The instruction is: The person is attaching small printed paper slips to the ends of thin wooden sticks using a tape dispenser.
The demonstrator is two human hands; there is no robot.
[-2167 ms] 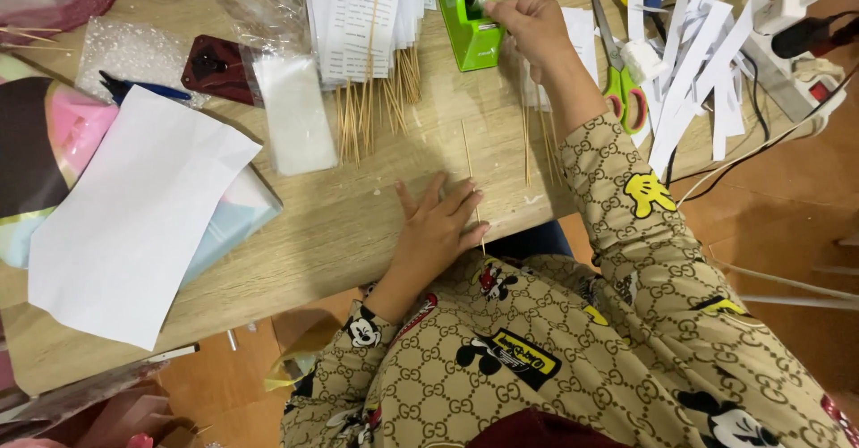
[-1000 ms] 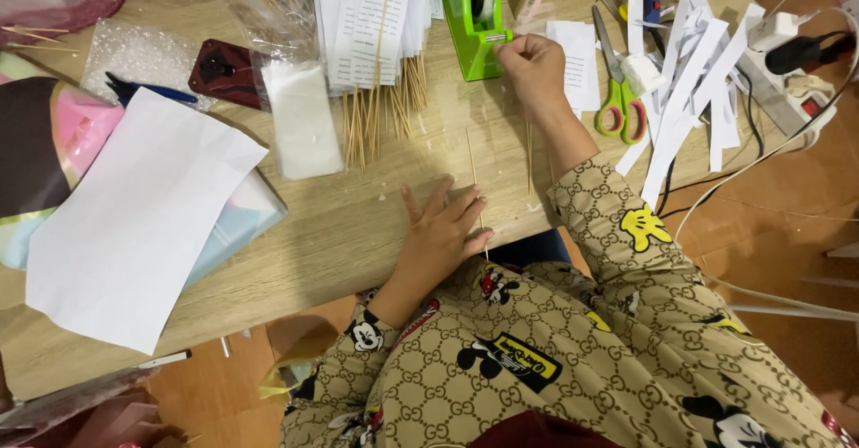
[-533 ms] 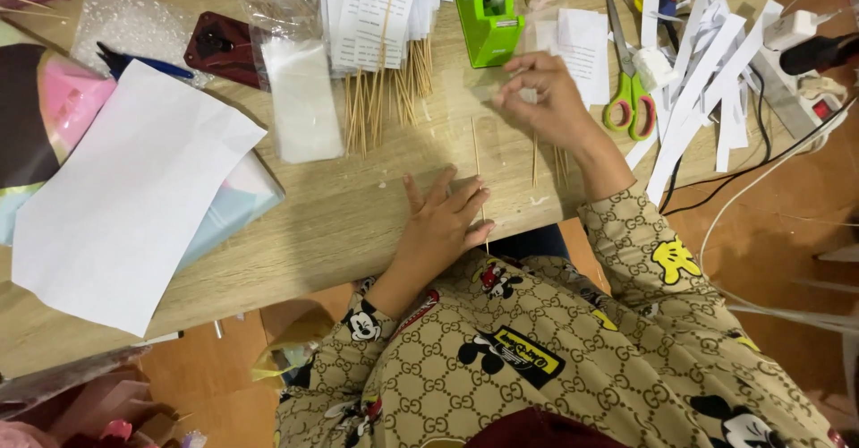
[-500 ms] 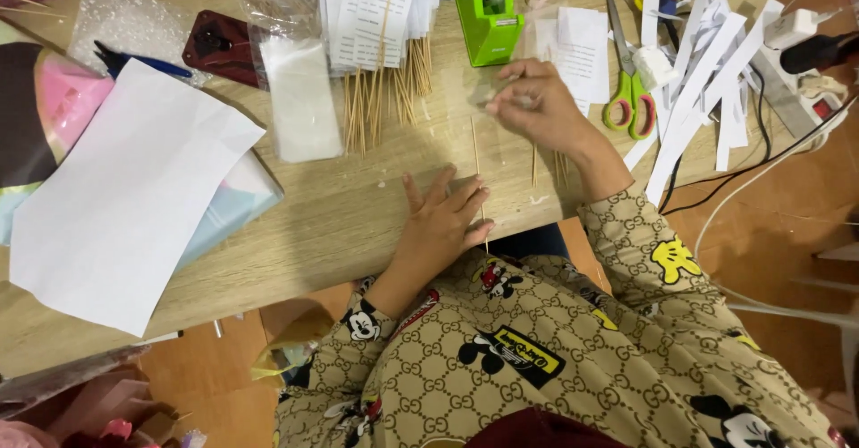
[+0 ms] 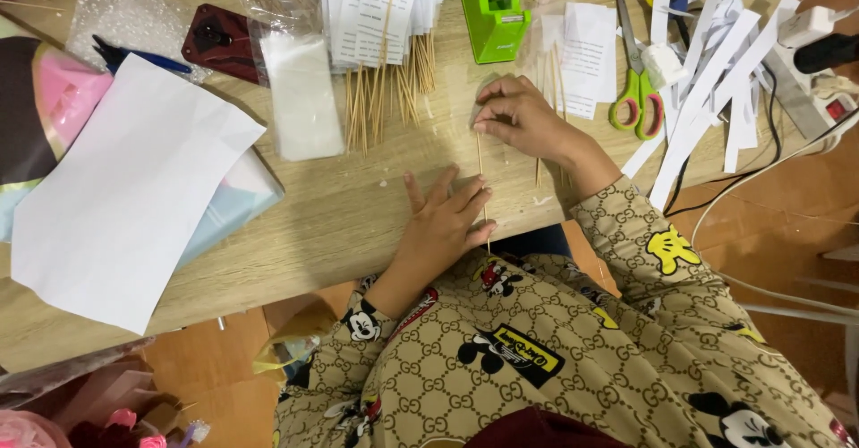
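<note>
The left hand (image 5: 443,220) lay flat, fingers spread, pinning a thin wooden skewer (image 5: 481,188) to the pale wooden desk (image 5: 340,206); the right hand (image 5: 519,121) pinched its far end, steadying it.

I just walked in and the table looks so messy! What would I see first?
Likely the two hands mid-table: the left hand lies flat on a thin wooden stick, and the right hand pinches its far end. Behind them stand a bright green tape dispenser and green-handled scissors; a big white paper sheet lies at the left.
</note>
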